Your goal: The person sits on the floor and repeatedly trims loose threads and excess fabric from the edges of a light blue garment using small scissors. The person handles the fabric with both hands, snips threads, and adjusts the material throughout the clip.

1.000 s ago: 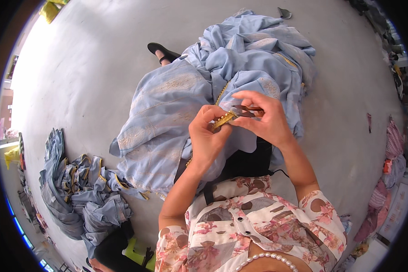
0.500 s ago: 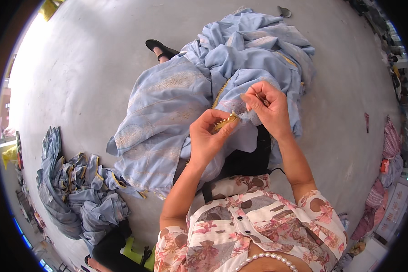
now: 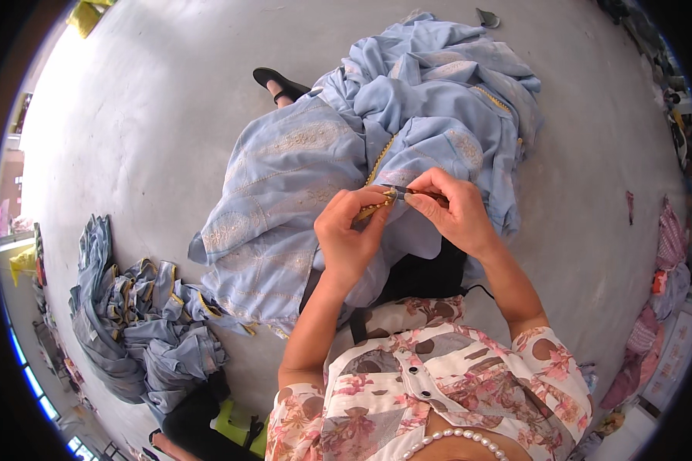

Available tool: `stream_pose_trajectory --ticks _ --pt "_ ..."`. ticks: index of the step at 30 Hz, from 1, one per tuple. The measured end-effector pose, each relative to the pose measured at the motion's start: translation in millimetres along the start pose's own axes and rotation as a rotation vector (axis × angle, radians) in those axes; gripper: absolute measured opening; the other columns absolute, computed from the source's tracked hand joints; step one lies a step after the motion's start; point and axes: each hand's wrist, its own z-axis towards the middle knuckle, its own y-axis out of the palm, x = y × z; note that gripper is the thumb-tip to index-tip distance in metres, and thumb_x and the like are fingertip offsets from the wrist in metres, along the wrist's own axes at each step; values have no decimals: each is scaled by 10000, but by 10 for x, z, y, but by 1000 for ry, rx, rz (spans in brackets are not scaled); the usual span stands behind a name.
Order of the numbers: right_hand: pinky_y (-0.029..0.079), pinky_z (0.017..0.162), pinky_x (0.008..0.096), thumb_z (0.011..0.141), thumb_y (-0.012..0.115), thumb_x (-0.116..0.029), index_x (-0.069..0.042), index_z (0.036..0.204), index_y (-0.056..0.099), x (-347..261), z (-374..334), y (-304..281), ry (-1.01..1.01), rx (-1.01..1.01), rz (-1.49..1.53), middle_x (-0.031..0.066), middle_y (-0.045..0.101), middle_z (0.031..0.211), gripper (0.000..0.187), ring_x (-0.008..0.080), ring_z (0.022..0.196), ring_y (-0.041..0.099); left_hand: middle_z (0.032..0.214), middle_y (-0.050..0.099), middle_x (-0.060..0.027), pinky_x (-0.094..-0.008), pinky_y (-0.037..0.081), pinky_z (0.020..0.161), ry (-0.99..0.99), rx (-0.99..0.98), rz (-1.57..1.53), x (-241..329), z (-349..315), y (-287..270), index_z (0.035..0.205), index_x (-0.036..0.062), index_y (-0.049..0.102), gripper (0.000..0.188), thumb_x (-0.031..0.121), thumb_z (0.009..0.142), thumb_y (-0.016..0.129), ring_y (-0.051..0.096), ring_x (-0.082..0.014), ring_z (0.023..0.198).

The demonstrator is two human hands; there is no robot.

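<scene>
A large light-blue embroidered cloth spreads over my lap and out across the floor. My left hand is closed, pinching a piece of its beaded gold trim between thumb and fingers. In my right hand are small dark thread snips, gripped between thumb and fingers. Their narrow tip points left and meets the trim at my left fingertips. Whether the tip is closed on a thread is too small to see. The handle is partly hidden in my palm.
A heap of blue garments with gold edging lies at the left, beside another person's dark-clad leg. Ahead, a foot in a black shoe shows by the cloth. Pink checked cloth is piled at the right edge.
My right hand has come down toward my left hand, bringing the snips' tip to the trim. The left hand still holds the trim, nearly in place. The whole view has shifted slightly.
</scene>
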Motion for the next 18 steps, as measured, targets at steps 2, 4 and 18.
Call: stream_pose_trajectory --ticks 2,4,18 --pt "470 532 274 863 676 -215 -10 846 583 -22 5 -16 1 -6 -61 70 639 689 226 137 573 614 859 690 -91 -243 492 598 62 -9 92 52 17 9 811 18 650 149 -75 701 688 597 -157 654" --pt "470 524 279 857 680 -216 -14 835 582 -22 6 -18 -17 -1 -128 72 635 670 226 154 558 619 861 694 -85 -253 493 584 115 5 136 39 14 19 798 18 643 154 -83 689 683 588 -163 639" --pt "442 545 200 866 680 -146 4 845 581 98 3 30 48 83 109 22 626 690 181 35 608 537 935 648 -14 -176 448 706 -432 -112 -413 -9 -6 42 1085 -19 624 263 108 863 685 556 -41 806"
